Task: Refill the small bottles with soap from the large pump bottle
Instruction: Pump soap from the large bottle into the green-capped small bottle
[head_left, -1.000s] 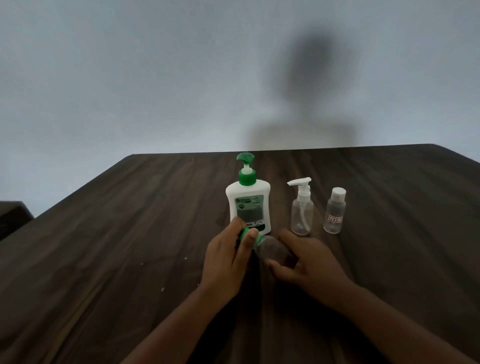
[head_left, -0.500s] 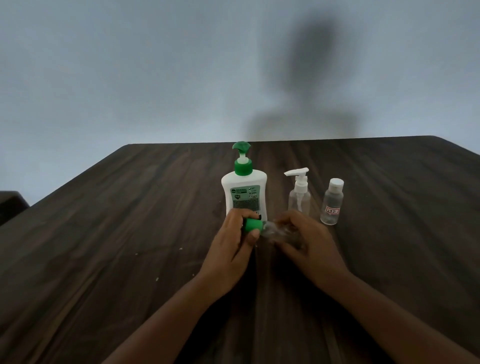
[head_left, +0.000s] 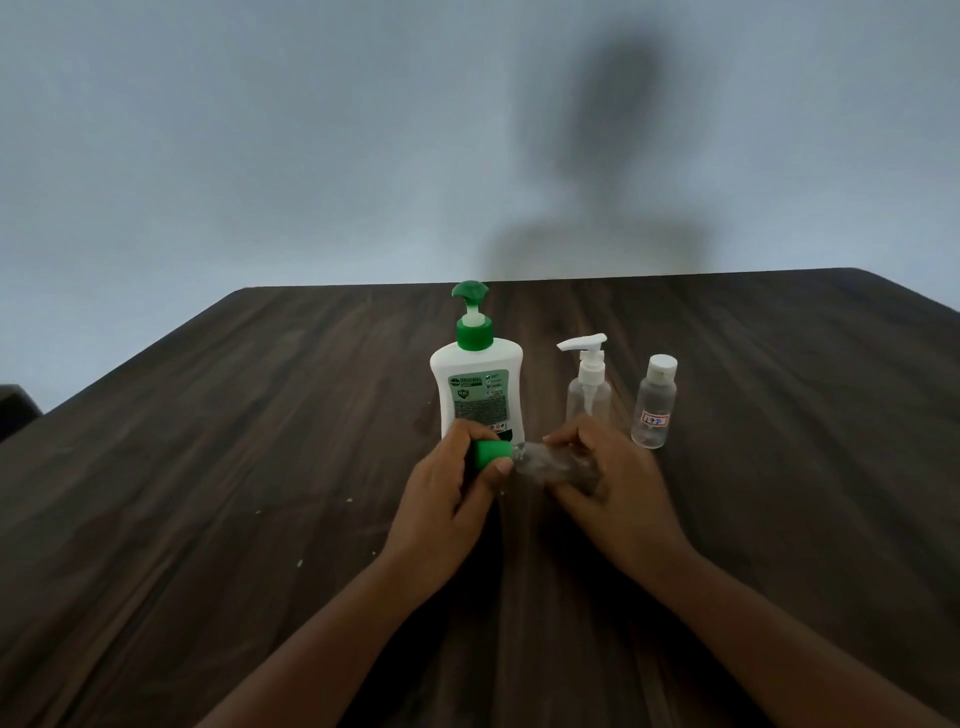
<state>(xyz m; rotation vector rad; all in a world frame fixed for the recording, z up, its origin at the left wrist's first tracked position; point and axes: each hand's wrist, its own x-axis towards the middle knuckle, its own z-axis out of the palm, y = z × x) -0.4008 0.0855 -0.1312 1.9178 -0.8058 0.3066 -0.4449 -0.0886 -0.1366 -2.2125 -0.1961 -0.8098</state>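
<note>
A small clear bottle (head_left: 550, 462) lies sideways in the air above the table, just in front of the large pump bottle. My right hand (head_left: 613, 478) grips its body. My left hand (head_left: 447, 483) pinches its green cap (head_left: 491, 456) between thumb and fingers. The large white pump bottle (head_left: 478, 384) with a green pump head stands upright behind my left hand. To its right stand a small clear bottle with a white pump (head_left: 587, 384) and a small clear bottle with a white cap and a red-edged label (head_left: 654, 405).
The dark wooden table (head_left: 234, 467) stretches left and right of the bottles, with a few pale specks (head_left: 298, 562) near the left front. A grey wall rises behind the far edge. A dark object (head_left: 15, 410) sits off the table's left side.
Both hands have lifted the green-capped bottle off the table and hold it higher, level with the base of the large pump bottle. The standing bottles have not moved.
</note>
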